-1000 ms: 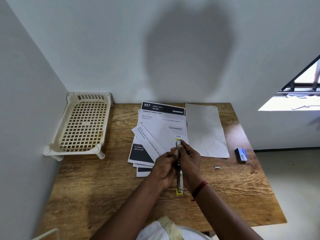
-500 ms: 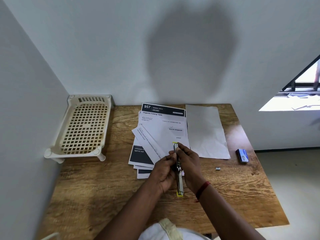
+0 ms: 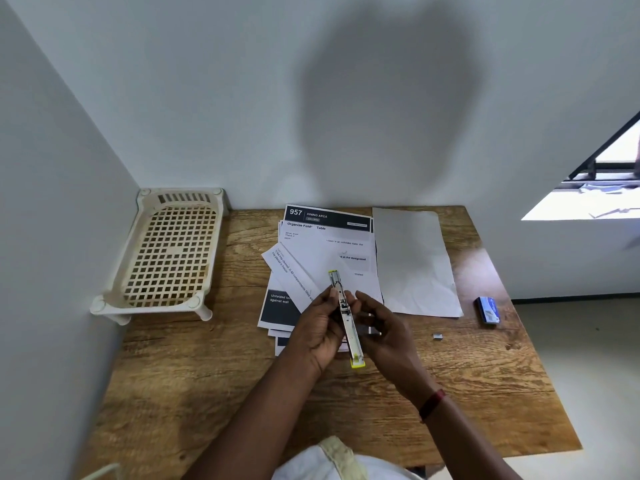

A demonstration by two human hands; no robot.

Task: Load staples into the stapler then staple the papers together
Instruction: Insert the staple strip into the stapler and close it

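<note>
The opened-out stapler point(image 3: 349, 327) was gripped by the left hand point(image 3: 317, 330). The right hand point(image 3: 384, 327) was held just right of the stapler with its fingers loosely curved, and whether anything was pinched could not be told. Papers point(image 3: 329, 251) were spread under and beyond the stapler, and a blue staple box point(image 3: 488, 310) was noted well to its right.

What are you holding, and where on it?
The left grip holds the opened stapler around its middle. The right grip sits beside it; whether it touches cannot be told.
</note>
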